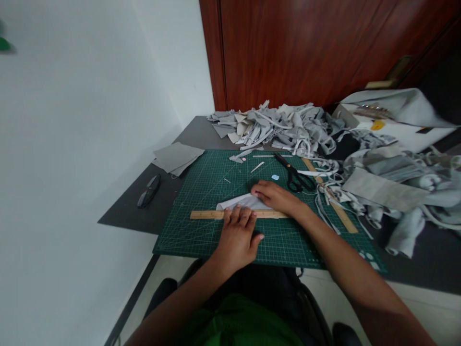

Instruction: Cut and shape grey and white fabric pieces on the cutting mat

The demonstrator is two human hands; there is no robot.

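A wooden ruler (205, 215) lies crosswise on the green cutting mat (201, 240), over the near edge of a light grey piece of fabric (237, 201). My left hand (236, 238) rests flat on the ruler and fabric, fingers stretched forward and thumb out to the right. Just beyond the ruler, my right hand (271, 196) has its fingers curled and pinched at the fabric's far edge, which looks lifted or folded over. Black-handled scissors (296, 180) lie on the mat beyond my right hand.
A second wooden ruler (338, 214) lies at the right. Heaped grey scraps (281, 125) line the back, with more fabric (389, 182) at right near a white box (392, 126). Glasses (148, 191) and flat grey pieces (178, 157) lie left. A wall (90, 120) borders the left.
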